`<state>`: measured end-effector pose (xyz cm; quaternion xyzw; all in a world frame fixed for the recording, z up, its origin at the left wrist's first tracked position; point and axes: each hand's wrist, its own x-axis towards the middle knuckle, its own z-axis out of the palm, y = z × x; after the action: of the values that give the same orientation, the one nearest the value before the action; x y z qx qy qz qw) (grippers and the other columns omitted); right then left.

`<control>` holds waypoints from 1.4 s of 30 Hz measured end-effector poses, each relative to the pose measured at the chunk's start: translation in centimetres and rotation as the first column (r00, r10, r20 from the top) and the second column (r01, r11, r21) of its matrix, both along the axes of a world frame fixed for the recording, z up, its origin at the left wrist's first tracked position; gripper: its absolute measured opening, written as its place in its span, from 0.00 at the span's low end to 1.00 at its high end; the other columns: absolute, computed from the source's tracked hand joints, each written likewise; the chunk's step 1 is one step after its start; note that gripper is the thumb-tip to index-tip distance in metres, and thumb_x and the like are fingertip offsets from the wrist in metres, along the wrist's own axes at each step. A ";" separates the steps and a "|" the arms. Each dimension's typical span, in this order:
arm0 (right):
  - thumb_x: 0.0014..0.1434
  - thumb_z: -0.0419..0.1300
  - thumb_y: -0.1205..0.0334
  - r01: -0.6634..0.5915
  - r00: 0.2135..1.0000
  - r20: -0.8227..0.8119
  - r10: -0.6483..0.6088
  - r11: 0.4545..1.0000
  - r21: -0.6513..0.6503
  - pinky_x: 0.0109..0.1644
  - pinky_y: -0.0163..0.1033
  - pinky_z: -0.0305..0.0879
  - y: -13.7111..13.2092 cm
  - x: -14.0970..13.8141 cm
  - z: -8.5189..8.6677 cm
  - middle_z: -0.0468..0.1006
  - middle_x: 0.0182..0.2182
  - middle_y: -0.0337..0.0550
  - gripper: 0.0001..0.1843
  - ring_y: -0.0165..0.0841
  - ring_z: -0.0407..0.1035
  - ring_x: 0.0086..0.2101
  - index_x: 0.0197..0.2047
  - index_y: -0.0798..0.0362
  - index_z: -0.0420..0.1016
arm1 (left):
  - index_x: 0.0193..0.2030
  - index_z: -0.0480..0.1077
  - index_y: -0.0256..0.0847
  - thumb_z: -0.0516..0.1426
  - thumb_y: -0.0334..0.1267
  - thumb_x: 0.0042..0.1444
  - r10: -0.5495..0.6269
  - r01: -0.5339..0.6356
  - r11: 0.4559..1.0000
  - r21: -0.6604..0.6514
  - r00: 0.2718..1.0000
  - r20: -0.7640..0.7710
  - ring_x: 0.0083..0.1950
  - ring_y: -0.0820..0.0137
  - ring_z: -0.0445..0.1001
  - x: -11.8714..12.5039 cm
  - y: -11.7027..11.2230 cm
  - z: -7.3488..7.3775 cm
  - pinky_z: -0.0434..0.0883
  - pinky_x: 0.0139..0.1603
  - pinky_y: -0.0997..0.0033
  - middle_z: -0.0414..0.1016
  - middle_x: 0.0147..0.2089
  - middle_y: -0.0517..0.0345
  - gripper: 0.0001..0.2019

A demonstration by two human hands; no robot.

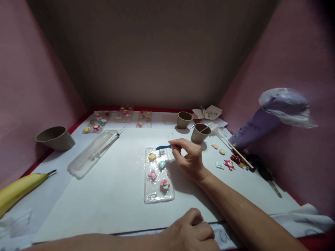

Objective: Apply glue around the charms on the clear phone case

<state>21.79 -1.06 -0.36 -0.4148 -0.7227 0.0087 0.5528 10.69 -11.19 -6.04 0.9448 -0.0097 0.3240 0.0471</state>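
Note:
My right hand (192,157) pinches a small blue plastic spatula (162,147) over the top end of a clear phone case (158,193). The case lies flat and is coated with something glossy and transparent. On it sit a yellow charm (152,157), a blue heart charm (162,164), a pink animal charm (152,175) and a pink flower-like charm (164,185). A pale charm (162,152) lies close beneath the blade. My left hand (192,232) rests closed at the board's front edge, fingers curled, with nothing visible in it.
Two brown cups (199,134) stand behind my right hand; another cup (56,139) is at left. Loose charms (229,165), a wooden stick (235,148) and a purple bag (258,127) are at right. A plastic tray (89,157) and banana (24,186) lie left; decorated cases (143,119) lie behind.

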 end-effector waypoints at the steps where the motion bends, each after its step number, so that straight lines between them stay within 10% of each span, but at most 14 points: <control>1: 0.53 0.55 0.75 0.002 1.000 -0.001 -0.003 1.000 -0.004 0.31 0.37 0.67 0.0 0.0 0.0 0.78 0.28 0.41 0.11 0.28 0.68 0.25 0.37 0.55 0.76 | 0.24 0.58 0.37 0.59 0.32 0.61 0.001 -0.001 1.000 -0.001 1.000 0.000 0.30 0.76 0.60 0.0 0.0 -0.1 0.61 0.41 0.68 0.59 0.22 0.67 0.17; 42: 0.52 0.56 0.73 0.038 0.995 -0.092 -0.043 0.998 -0.053 0.30 0.36 0.67 0.0 0.2 0.2 0.79 0.28 0.40 0.11 0.28 0.69 0.25 0.34 0.53 0.77 | 0.24 0.60 0.36 0.60 0.31 0.60 0.001 -0.001 1.000 0.004 0.999 0.033 0.29 0.76 0.61 0.0 0.0 0.1 0.61 0.40 0.69 0.59 0.22 0.67 0.16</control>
<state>22.00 -1.07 -0.21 -0.4426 -0.6869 0.0353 0.5753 10.74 -11.19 -5.94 0.9395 -0.0108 0.3394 0.0450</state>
